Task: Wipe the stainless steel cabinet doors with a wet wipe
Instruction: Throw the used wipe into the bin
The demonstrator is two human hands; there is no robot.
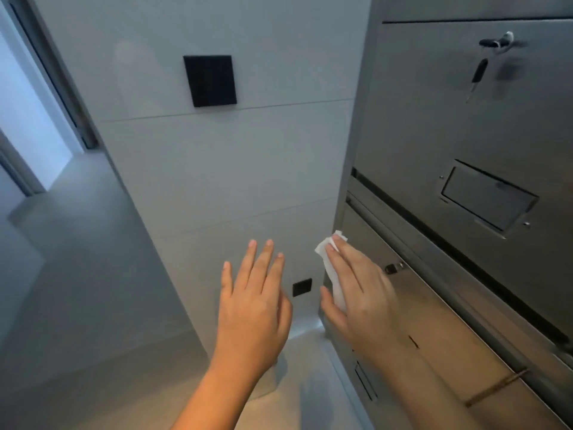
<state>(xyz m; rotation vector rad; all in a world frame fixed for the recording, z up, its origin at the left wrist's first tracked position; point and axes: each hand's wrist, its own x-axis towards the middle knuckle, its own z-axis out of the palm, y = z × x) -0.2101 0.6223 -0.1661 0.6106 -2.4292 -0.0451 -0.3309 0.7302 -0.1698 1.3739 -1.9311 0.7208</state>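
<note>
The right hand presses a folded white wet wipe flat against the lower brushed stainless steel cabinet door at five o'clock; the left hand hovers open, empty. The upper keyed door, one o'clock, likely remains.

Looks like a building corridor: brushed steel locker-style cabinet doors at 3 o'clock, pale grey panelled wall at 12.

Wet wipe under right hand
</note>
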